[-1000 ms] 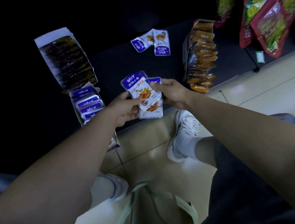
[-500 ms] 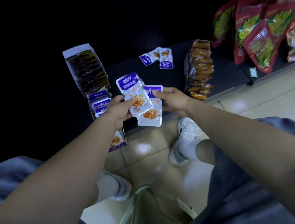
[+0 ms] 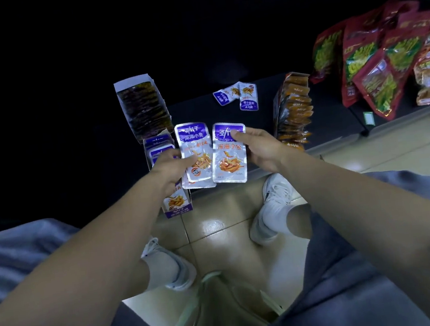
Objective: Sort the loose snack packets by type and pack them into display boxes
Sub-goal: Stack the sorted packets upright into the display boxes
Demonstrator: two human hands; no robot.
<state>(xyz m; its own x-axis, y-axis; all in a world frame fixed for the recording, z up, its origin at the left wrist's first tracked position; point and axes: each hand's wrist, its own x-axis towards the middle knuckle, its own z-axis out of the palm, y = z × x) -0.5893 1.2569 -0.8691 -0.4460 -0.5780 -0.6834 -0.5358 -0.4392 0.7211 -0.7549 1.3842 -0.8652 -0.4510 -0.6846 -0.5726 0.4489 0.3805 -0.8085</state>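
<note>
**Two purple packets in hand, purple box waiting**

We face a low black shelf [image 3: 198, 119]. At its right stand big red-and-green foil bags [image 3: 375, 72], and mid-shelf a cardboard display box of orange packets [image 3: 293, 105]. At left is an open box of dark packets [image 3: 143, 106] and, nearer us, the purple cardboard display box [image 3: 177, 208], part filled.

Our left hand [image 3: 167, 165] pinches one silver-and-purple fish packet [image 3: 195, 149], thumb on its face. Our right hand [image 3: 263, 148] pinches a second silver-and-purple packet [image 3: 230, 158] by its top band. The two hang side by side, the left one over the purple box.

We judge this the matching step. Next we square them together and slide them upright into that box. Two loose purple packets [image 3: 238, 95] wait on the shelf beyond.
</note>
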